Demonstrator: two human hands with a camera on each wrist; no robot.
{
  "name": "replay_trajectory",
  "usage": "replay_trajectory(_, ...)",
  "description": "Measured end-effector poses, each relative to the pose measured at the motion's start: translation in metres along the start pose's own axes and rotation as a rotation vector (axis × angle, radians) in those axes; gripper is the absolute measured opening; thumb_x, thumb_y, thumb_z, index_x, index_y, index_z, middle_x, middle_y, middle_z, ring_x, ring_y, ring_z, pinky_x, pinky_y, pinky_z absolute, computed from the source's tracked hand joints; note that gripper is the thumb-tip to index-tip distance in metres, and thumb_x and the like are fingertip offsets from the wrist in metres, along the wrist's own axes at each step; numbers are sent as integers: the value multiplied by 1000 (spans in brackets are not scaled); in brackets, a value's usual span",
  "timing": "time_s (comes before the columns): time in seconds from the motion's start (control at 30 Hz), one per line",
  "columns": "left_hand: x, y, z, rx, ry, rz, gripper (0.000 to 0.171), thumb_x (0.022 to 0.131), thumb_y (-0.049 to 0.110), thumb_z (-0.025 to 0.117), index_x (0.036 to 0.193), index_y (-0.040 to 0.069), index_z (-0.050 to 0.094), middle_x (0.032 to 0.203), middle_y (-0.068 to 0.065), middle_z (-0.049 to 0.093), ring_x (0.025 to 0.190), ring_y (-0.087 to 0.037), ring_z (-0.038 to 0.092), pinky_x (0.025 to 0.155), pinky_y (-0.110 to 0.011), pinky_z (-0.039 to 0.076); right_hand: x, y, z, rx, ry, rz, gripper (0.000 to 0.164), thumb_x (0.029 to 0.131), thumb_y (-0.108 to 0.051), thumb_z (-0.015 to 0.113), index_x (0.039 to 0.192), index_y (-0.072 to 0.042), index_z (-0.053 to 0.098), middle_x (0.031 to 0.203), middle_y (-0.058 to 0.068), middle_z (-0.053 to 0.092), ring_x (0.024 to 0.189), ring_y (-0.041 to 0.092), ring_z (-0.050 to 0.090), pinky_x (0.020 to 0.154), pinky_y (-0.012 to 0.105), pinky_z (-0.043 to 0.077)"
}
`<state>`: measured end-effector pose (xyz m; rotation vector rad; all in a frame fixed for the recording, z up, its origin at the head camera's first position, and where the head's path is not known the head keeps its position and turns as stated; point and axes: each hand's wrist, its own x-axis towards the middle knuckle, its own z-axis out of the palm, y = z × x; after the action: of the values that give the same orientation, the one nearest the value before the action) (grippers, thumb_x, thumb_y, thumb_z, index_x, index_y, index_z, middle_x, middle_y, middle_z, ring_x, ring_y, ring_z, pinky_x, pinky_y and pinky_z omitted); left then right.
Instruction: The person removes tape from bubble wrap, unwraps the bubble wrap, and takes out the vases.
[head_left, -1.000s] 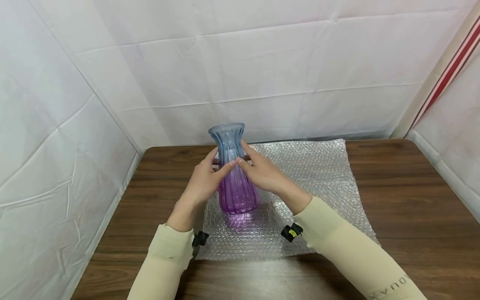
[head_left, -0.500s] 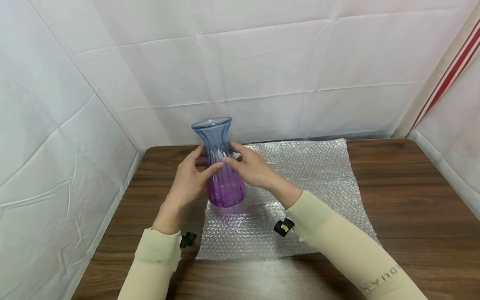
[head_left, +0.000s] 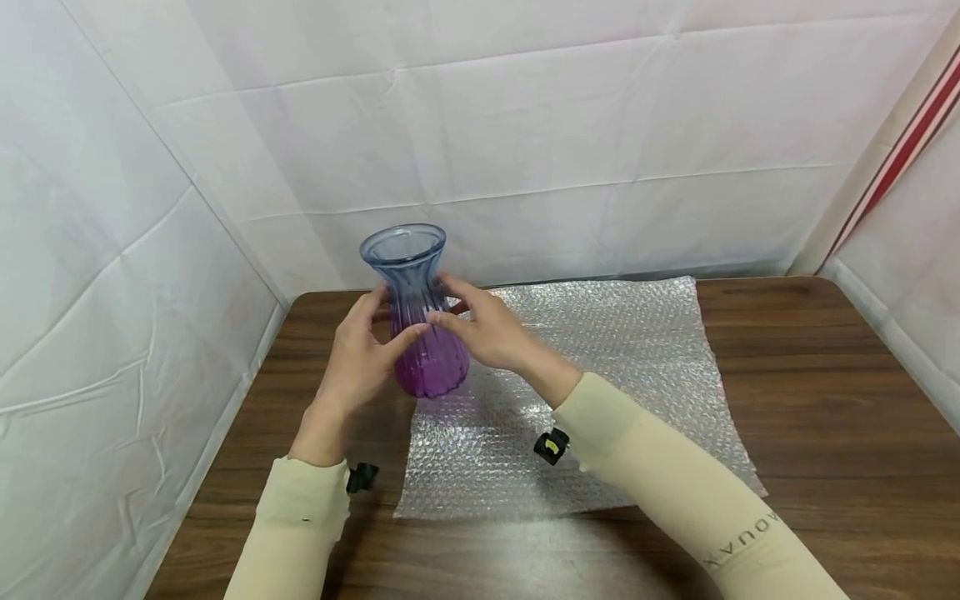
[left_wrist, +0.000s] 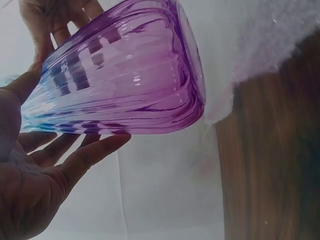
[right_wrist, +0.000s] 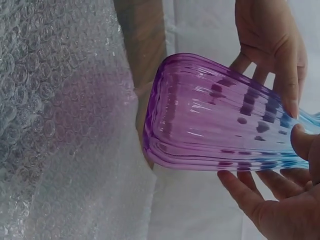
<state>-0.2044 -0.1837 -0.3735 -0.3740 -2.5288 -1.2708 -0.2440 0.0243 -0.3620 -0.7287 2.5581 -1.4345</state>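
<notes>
Both hands grip a ribbed glass vase [head_left: 431, 362], blue at its flared mouth and fading to purple at the base. The left hand [head_left: 356, 354] holds its left side, thumb across the front. On the other side the right hand [head_left: 491, 332] holds it, its thumb close to the left one. Fingers of both hands wrap the sides and partly show through the glass in the wrist views. The vase is raised over the upper left part of a bubble wrap sheet [head_left: 615, 375], its mouth tipped slightly toward me. Its purple base [right_wrist: 160, 110] hangs apart from the sheet.
The bubble wrap lies flat on a dark wood-grain table [head_left: 810, 400]. White cloth walls [head_left: 540, 125] stand behind the table and at both sides. A red stripe [head_left: 900, 158] runs down the right corner.
Both hands have carried the vase left and away from me, from over the sheet's middle left to its upper left edge. The mouth now tips more toward the camera, showing its opening.
</notes>
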Motion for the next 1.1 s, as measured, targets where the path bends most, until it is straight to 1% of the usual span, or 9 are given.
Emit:
replay_trajectory(0.1,-1,-3,0,18,20,9,74,92,26,81,155,9,45,141,-17,57,126,-40,62,101,-55,55,4,3,4,-3,10,-34,68,106,-31,62,163,-9,32,164,12,42,131,31,62,107,45,54)
replay_trajectory(0.2,-2,-6,1,31,54,21,73,91,25,83,153,8,47,140,-18,57,125,-39,62,92,-54,60,8,5,8,-15,19,-58,67,105,-28,62,162,-9,33,161,15,43,131,31,62,107,44,54)
replay_trajectory(0.3,-2,-11,2,33,99,27,70,90,24,84,148,7,50,137,-18,59,124,-38,62,84,-53,63,13,5,12,-34,31,-60,67,105,-29,63,163,-13,33,157,17,45,129,30,62,106,43,54)
replay_trajectory(0.4,-3,-16,3,31,148,27,66,88,24,85,144,6,54,133,-17,60,123,-36,63,83,-52,63,17,5,16,-46,35,-55,67,105,-31,63,163,-17,32,152,19,47,126,31,63,102,42,56)
replay_trajectory(0.5,-3,-19,4,24,189,25,65,87,22,86,141,5,55,132,-17,62,122,-36,64,84,-51,63,20,4,20,-63,33,-33,68,105,-33,62,164,-24,30,146,18,48,118,30,64,94,40,59)
replay_trajectory(0.63,-3,-22,4,17,237,21,69,86,18,87,144,1,53,134,-20,62,122,-39,65,84,-49,64,25,1,24,-90,28,-16,66,106,-34,59,165,-26,28,141,18,48,113,27,66,91,40,59)
replay_trajectory(0.73,-3,-24,3,23,264,5,74,86,18,87,147,-1,51,137,-22,61,123,-40,65,84,-48,64,29,-2,27,-107,21,-27,66,108,-33,57,165,-24,27,142,19,49,114,28,66,94,41,58)
replay_trajectory(0.9,-3,-26,2,36,285,-18,79,86,19,87,150,-2,47,143,-24,58,125,-44,64,86,-50,63,35,-5,32,-139,13,-31,65,109,-31,54,166,-23,23,147,19,47,122,31,62,106,45,53)
replay_trajectory(1.1,-1,-32,2,65,320,-34,75,86,20,87,148,0,50,142,-23,60,126,-45,64,98,-54,58,41,-6,38,-147,-5,-20,63,111,-29,50,166,-21,21,155,19,43,136,34,55,118,47,44)
